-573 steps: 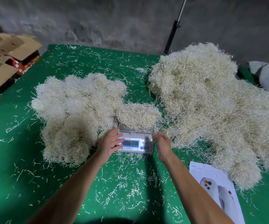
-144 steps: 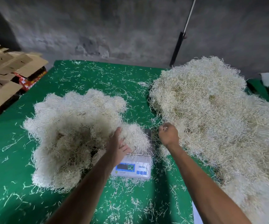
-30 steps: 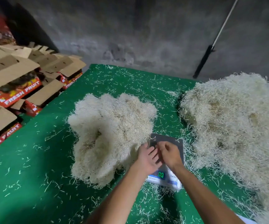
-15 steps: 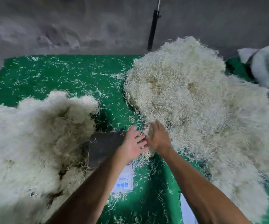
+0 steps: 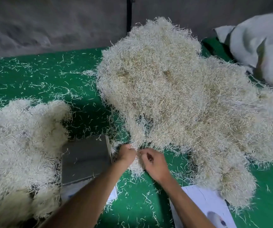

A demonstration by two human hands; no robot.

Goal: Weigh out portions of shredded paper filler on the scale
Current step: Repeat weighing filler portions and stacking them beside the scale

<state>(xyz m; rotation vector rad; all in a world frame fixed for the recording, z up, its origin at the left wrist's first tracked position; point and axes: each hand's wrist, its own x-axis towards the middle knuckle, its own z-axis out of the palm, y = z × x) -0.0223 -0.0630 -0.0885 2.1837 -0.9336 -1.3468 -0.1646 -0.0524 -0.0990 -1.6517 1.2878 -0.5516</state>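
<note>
Now both your hands, left hand [image 5: 127,153] and right hand [image 5: 153,162], pinch a tuft at the shredded paper filler [image 5: 181,99] pile's near edge; it's light, springy, sheds—gather deep, squeeze loosely.

Your scale [image 5: 85,157] sits on the table [image 5: 34,76] near the front edge, between two heaps of shredded paper. The smaller heap [image 5: 20,145] lies to its left, touching its left side. The larger heap [image 5: 190,104] lies to its right and extends farther back, toward the wall [image 5: 50,22]. Your left hand [image 5: 126,153] and right hand [image 5: 153,162] meet just right of the scale, at the near edge of the larger heap, with a small tuft [image 5: 135,167] under them. A printed sheet [image 5: 203,204] lies at the front right, before the larger heap. A sack [image 5: 260,46] lies behind that heap, at the far right. A pole [image 5: 129,14] stands against the wall behind the table.
</note>
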